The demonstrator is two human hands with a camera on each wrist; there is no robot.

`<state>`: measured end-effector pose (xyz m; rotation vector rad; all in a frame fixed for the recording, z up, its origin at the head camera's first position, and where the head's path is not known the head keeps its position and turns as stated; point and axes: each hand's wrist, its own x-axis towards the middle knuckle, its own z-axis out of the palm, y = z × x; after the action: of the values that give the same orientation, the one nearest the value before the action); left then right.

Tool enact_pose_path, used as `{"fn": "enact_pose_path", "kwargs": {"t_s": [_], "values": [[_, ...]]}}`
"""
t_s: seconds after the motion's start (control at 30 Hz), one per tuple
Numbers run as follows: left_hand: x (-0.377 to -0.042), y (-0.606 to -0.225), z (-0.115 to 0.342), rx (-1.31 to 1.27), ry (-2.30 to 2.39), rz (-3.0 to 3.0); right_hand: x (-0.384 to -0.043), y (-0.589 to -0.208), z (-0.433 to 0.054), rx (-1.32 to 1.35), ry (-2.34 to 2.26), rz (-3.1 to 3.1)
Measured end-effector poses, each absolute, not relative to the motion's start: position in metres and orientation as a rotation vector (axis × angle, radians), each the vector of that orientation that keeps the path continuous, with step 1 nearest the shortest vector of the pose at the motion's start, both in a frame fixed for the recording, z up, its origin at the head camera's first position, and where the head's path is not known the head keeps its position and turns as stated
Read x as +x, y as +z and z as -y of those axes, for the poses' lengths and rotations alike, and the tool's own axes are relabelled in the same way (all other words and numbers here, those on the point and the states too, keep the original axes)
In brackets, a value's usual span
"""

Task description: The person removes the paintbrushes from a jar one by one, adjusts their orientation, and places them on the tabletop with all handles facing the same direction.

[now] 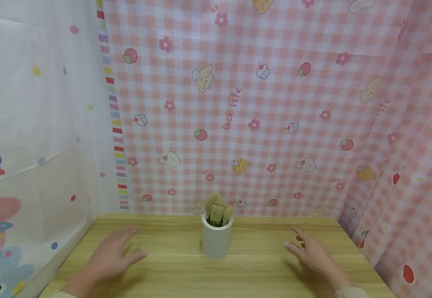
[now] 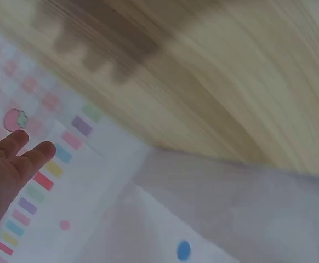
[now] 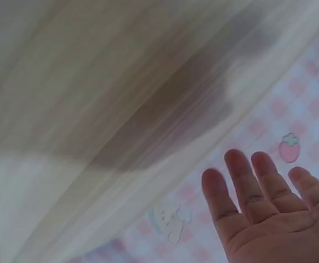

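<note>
A white cylindrical cup (image 1: 216, 243) stands upright near the middle of the table in the head view. Several tan, fuzzy-topped pieces (image 1: 217, 209) stick up out of its mouth; their lower parts are hidden inside. To the left of the cup, my left hand (image 1: 113, 254) hovers over the wood with fingers spread and nothing held. On the other side my right hand (image 1: 310, 250) is held in a similar way, its thumb pointing toward the cup. Both wrist views show extended fingers and empty palms, with each hand's shadow on the wood.
The wooden table (image 1: 178, 275) backs onto a pink checked curtain (image 1: 238, 145) with strawberries and cupcakes printed on it. A white patterned cloth (image 1: 51, 145) borders the left side. More checked cloth (image 1: 417, 186) hangs along the right edge.
</note>
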<state>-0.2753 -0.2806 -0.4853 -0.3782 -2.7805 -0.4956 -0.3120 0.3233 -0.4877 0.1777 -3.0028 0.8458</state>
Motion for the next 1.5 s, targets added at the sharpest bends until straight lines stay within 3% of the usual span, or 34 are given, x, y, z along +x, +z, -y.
{"fn": "enact_pose_path", "kwargs": {"t_s": [0.27,0.5,0.83,1.5], "values": [[-0.289,-0.495,0.251,-0.387,-0.730,2.776,-0.320,-0.488,-0.283,0.107,1.238,2.879],[-0.290,-0.494,0.225,-0.411,-0.758,2.780,-0.329,-0.478,-0.234,0.210,1.563,2.719],[-0.290,-0.491,0.208,-0.434,-0.788,2.776,-0.341,-0.467,-0.179,0.303,1.663,2.669],[-0.297,-0.480,0.173,-0.391,-0.948,2.732,-0.347,-0.468,-0.151,0.406,1.851,2.576]]}}
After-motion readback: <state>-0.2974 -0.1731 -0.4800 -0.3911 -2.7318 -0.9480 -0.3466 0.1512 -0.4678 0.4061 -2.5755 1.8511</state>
